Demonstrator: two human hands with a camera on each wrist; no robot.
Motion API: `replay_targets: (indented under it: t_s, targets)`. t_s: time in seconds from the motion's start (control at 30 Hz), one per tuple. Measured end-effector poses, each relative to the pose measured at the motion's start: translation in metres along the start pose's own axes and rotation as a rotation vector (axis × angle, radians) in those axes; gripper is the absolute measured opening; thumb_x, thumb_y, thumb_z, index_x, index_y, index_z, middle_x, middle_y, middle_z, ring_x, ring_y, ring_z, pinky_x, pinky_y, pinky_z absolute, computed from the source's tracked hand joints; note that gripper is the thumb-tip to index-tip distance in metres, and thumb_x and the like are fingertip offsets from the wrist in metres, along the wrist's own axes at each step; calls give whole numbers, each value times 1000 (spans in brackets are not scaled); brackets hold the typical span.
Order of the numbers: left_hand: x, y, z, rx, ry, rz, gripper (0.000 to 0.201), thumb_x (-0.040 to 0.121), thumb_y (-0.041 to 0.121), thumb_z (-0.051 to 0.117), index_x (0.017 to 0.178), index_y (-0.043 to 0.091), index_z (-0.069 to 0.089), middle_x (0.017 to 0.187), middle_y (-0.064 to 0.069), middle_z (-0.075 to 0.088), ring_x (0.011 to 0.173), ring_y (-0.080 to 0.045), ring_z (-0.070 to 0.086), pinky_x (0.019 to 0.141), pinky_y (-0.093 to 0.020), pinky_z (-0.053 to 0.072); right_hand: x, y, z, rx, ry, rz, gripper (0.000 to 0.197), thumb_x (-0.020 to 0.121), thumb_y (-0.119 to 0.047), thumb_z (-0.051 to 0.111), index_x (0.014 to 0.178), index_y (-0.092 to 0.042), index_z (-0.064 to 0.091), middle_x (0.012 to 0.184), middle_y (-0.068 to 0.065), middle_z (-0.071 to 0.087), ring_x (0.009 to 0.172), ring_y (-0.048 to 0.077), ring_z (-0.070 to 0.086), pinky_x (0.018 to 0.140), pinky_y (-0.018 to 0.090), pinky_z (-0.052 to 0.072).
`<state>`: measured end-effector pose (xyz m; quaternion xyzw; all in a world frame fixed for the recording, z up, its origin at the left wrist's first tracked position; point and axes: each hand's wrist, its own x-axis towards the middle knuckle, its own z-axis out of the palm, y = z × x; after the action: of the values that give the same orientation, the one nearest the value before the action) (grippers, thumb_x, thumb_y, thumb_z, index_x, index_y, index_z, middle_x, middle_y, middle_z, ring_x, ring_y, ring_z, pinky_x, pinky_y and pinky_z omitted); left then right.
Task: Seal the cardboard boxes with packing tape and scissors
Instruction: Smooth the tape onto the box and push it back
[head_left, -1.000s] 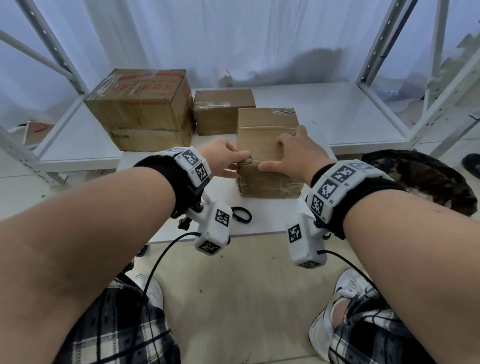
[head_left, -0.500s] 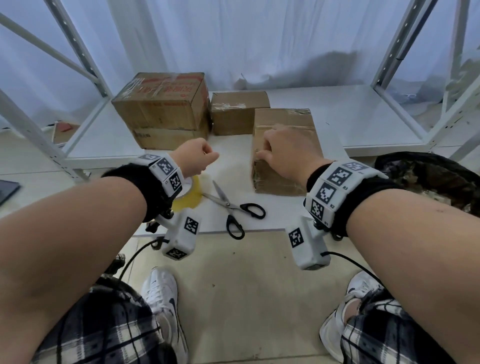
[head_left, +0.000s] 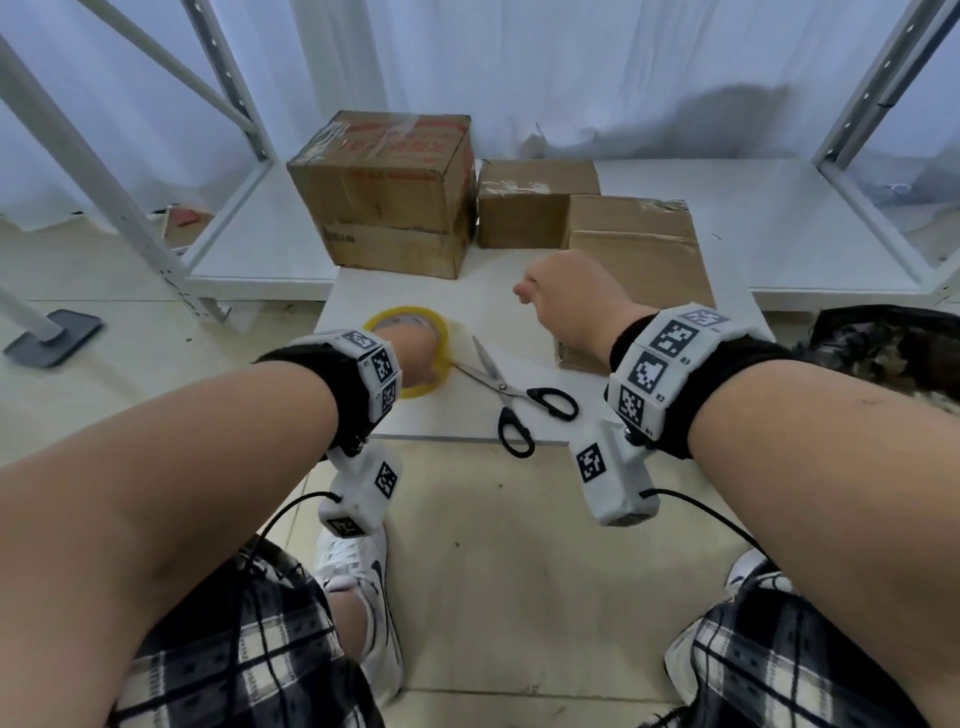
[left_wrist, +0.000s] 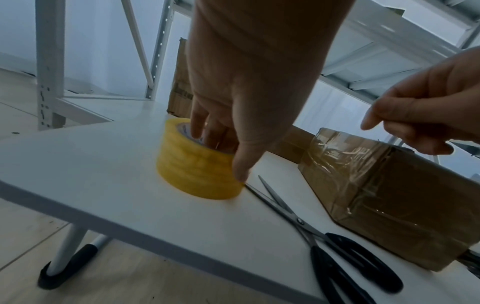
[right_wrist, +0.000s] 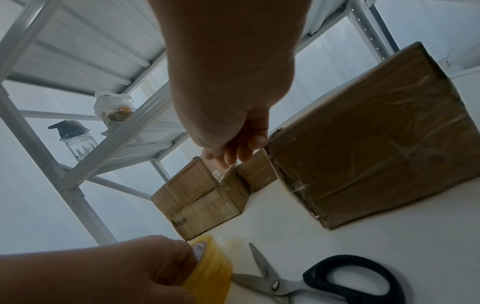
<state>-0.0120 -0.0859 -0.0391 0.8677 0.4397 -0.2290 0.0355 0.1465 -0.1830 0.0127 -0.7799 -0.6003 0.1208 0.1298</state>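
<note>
The yellow roll of packing tape lies flat on the white tabletop, near its left front part, and the left hand grips it from above: fingers reach down into the core while the thumb presses against the outer wall. Just to the right of the roll lie the scissors, blades partly apart, tips close to the roll, black handles toward the front edge. Further right sits the nearest cardboard box, its faces wrapped in clear tape (the film looks wrinkled in the wrist views). The right hand hovers above the box's left near corner, its fingers curled together and its thumb against the forefinger; whether it pinches a strand of tape I cannot tell. Behind stand two more boxes: a large box with red print on top at the left, and a small box between it and the nearest one. White metal shelving frames the tabletop, with a white curtain behind.
</note>
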Motion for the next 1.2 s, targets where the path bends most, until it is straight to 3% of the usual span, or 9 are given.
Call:
replay_targets:
  t_s: [0.1, 0.23, 0.33, 0.4, 0.53, 0.6, 0.73, 0.97, 1.2]
  targets:
    - [-6, -3, -17, -103, 30, 17, 38, 99, 23, 46, 129, 0, 50, 132, -17, 52, 113, -31, 53, 97, -38, 42, 4, 1, 1, 191, 5, -1, 35, 98, 0, 33, 127, -11, 51, 104, 9, 62, 88, 25, 59, 79, 34, 51]
    - [-21, -17, -49, -332, 250, -52, 39, 100, 24, 38, 113, -8, 56, 118, -24, 58, 109, -37, 54, 83, -39, 41, 8, 0, -1, 368, 14, -7, 35, 99, -9, 41, 133, -6, 44, 100, 7, 57, 88, 19, 52, 84, 32, 46]
    - [-24, -27, -62, -488, 439, 92, 24, 98, 4, 36, 97, -6, 57, 101, -26, 58, 96, -36, 55, 74, -39, 34, 12, 1, -6, 560, 34, 84, 32, 100, -22, 43, 102, 7, 58, 92, 27, 55, 83, 37, 53, 95, 45, 47]
    - [-35, -19, -74, -740, 542, 148, 34, 98, 17, 36, 67, 9, 46, 69, -16, 47, 70, -26, 46, 62, -35, 26, 17, -1, -12, 739, 23, 194, 42, 101, -32, 40, 89, 6, 54, 85, 29, 49, 84, 39, 53, 98, 49, 46]
    - [-38, 4, -95, -881, 679, 270, 49, 102, 31, 41, 57, 17, 26, 56, 0, 27, 52, -14, 27, 53, -30, 20, 17, 3, -26, 1104, -91, 425, 69, 98, -57, 30, 134, 0, 41, 124, 17, 55, 114, 29, 55, 100, 41, 45]
    - [-37, 12, -101, -891, 720, 329, 50, 102, 32, 41, 56, 18, 28, 55, 1, 29, 51, -13, 27, 51, -26, 21, 12, 5, -30, 1177, -153, 435, 73, 97, -61, 23, 125, 2, 49, 120, 18, 59, 107, 29, 59, 96, 43, 47]
    - [-32, 25, -108, -825, 754, 364, 50, 103, 34, 37, 56, 16, 31, 53, 0, 33, 49, -14, 30, 49, -26, 24, 6, 5, -38, 1282, -80, 396, 62, 99, -56, 25, 100, -2, 56, 100, 15, 63, 89, 26, 62, 83, 38, 53]
    - [-23, 41, -112, -597, 803, 244, 53, 103, 34, 33, 54, 14, 36, 52, -3, 38, 56, -25, 41, 58, -34, 32, 0, 9, -52, 1218, 42, 332, 52, 99, -48, 40, 109, -1, 60, 99, 10, 67, 88, 19, 65, 80, 30, 54]
    - [-18, 48, -108, -560, 754, 225, 53, 102, 37, 34, 54, 16, 37, 54, 0, 41, 57, -22, 41, 61, -32, 30, -6, 13, -53, 1063, 215, 272, 13, 86, -13, 71, 90, -2, 68, 86, 13, 66, 79, 19, 62, 78, 29, 57]
